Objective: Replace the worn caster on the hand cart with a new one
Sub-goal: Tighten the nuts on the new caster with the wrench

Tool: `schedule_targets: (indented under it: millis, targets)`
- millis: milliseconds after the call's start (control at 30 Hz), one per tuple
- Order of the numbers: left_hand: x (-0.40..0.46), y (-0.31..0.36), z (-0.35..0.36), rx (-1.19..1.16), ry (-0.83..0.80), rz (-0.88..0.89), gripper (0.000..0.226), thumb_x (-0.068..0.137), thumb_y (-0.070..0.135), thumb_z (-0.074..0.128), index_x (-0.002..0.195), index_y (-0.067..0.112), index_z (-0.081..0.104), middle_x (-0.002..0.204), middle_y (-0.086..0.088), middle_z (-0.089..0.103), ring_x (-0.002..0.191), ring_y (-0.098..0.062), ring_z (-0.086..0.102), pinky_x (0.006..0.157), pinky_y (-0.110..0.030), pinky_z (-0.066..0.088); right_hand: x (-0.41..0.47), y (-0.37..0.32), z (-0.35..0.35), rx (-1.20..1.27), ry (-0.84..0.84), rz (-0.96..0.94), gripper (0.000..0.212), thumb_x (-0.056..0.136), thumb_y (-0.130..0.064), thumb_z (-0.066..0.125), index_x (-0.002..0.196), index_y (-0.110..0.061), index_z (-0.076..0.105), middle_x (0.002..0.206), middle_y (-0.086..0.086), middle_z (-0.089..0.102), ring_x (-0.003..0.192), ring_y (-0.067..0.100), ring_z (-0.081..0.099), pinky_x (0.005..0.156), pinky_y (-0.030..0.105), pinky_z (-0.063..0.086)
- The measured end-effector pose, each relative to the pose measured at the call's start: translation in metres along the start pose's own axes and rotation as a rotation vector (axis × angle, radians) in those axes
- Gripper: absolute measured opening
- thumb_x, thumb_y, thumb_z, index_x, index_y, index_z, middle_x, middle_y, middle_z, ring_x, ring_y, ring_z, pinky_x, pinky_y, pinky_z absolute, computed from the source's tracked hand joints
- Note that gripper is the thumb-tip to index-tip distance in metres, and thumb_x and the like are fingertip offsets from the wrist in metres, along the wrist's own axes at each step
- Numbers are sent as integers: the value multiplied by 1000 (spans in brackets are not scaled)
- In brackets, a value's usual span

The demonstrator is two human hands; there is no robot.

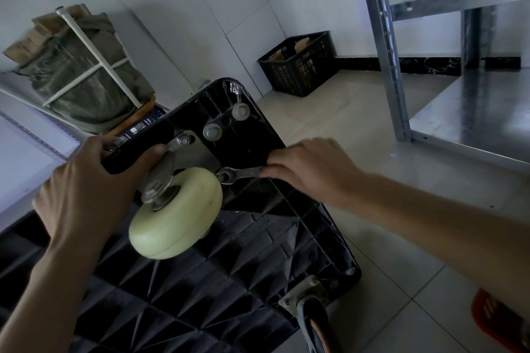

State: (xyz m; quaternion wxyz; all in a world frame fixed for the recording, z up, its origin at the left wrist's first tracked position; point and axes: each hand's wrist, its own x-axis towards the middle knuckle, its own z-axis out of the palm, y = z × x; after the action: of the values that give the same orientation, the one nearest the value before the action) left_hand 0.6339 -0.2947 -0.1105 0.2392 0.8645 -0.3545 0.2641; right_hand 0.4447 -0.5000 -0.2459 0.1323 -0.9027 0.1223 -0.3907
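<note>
The black plastic hand cart [258,255] is tipped up with its ribbed underside facing me. A pale cream caster wheel [183,215] sits in a metal fork on a mounting plate [198,153] bolted near the cart's upper corner. My left hand [89,186] grips the cart's left edge, thumb resting by the fork. My right hand [309,169] holds a metal wrench [239,173] whose ring end sits on a bolt at the plate's lower right corner. A second, darker caster [312,321] shows at the cart's lower corner.
A black plastic crate [301,63] stands on the tiled floor by the wall. A metal shelving frame [387,46] rises at the right. A green sack [86,77] behind white rails is at the left. A red basket [496,321] peeks in at the bottom right.
</note>
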Motion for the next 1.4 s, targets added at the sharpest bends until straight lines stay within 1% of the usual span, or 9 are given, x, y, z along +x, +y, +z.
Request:
schedule_targets:
  millis: [167, 333, 533, 667, 800, 1000, 1133, 1267, 1400]
  targets:
    - [0, 0, 0, -9, 3, 8, 88, 57, 103, 47, 113, 35, 55, 100, 0, 70, 94, -33, 66, 85, -55, 53, -7, -3, 20, 60, 167, 77, 47, 97, -59, 40, 100, -29, 75, 73, -11, 72, 61, 16, 67, 55, 26, 37]
    - [-2, 2, -1, 12, -3, -22, 94, 55, 105, 46, 117, 34, 54, 103, -2, 71, 97, -34, 65, 86, -56, 53, -22, -17, 34, 35, 370, 191, 43, 101, -55, 45, 82, -26, 72, 60, -12, 62, 47, 10, 48, 53, 25, 36]
    - [-3, 9, -5, 36, -30, -39, 93, 54, 106, 44, 114, 36, 56, 107, -5, 70, 100, -36, 64, 88, -56, 52, -21, -16, 40, 87, 331, 264, 46, 103, -57, 41, 81, -29, 69, 63, -12, 64, 52, 8, 55, 61, 27, 41]
    - [-5, 16, -10, 71, -49, -29, 93, 57, 103, 42, 118, 34, 57, 114, -8, 69, 104, -36, 63, 88, -53, 52, -25, -24, 45, 162, 407, 328, 30, 100, -43, 60, 75, -29, 67, 46, -24, 34, 41, -3, 35, 55, 18, 27]
    - [-6, 16, -10, 143, -36, -12, 98, 60, 104, 34, 121, 31, 57, 109, -9, 70, 98, -36, 63, 77, -45, 47, -28, -26, 49, 129, 373, 347, 33, 102, -45, 58, 74, -28, 65, 46, -18, 31, 44, 8, 44, 54, 27, 37]
    - [-8, 18, -11, 169, -11, -1, 86, 70, 96, 43, 121, 29, 57, 105, -12, 71, 90, -33, 60, 74, -40, 39, -29, -27, 46, 63, 303, 344, 41, 103, -56, 44, 80, -29, 64, 63, -11, 64, 53, 12, 56, 55, 30, 44]
    - [-7, 19, -12, 176, -13, -9, 82, 72, 90, 46, 123, 27, 58, 105, -14, 70, 97, -36, 62, 75, -40, 37, -29, -26, 33, 102, 196, 276, 40, 104, -55, 43, 86, -25, 62, 62, -13, 55, 52, 11, 52, 51, 22, 26]
    - [-7, 18, -12, 181, -24, -15, 85, 72, 91, 45, 124, 25, 56, 103, -13, 69, 91, -33, 60, 72, -38, 36, -31, -29, 20, 109, 116, 206, 29, 104, -53, 46, 103, -32, 66, 75, -19, 59, 58, 10, 56, 56, 25, 29]
    - [-6, 20, -13, 185, -30, -12, 86, 71, 91, 46, 126, 25, 56, 109, -13, 69, 100, -37, 63, 73, -38, 36, -38, -30, 6, 70, 72, 218, 27, 104, -52, 44, 100, -33, 62, 70, -21, 48, 57, 9, 52, 55, 25, 29]
